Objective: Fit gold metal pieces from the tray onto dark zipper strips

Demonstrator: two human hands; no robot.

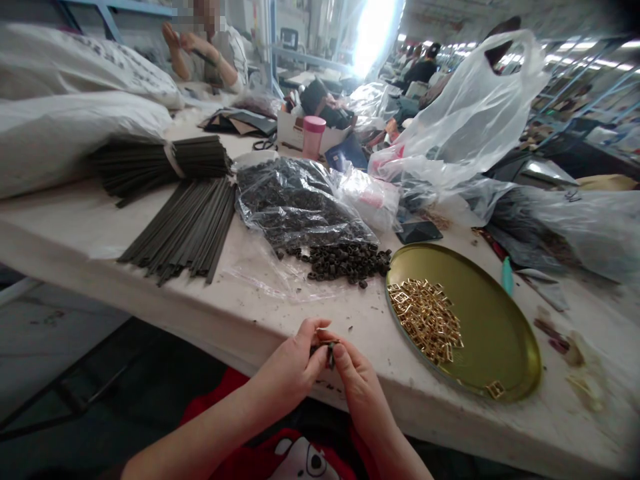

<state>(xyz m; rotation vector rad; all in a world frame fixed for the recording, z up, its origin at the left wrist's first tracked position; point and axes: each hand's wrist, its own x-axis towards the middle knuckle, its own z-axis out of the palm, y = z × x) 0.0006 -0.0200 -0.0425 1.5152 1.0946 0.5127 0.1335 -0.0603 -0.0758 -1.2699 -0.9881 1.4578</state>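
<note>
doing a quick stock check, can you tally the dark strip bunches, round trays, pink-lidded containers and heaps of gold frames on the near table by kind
Dark strip bunches: 2 (banded bunch, fanned-out bunch)
Round tray: 1
Pink-lidded container: 1
Heap of gold frames: 1
Total: 5

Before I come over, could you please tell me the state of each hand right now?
Left hand: closed, holding a small dark piece.
Right hand: closed, holding the same piece from the other side.

Left grip (297, 357) beside right grip (357, 377), thumbs (342, 355) pinching, bare forearms (215, 423) converging
</note>
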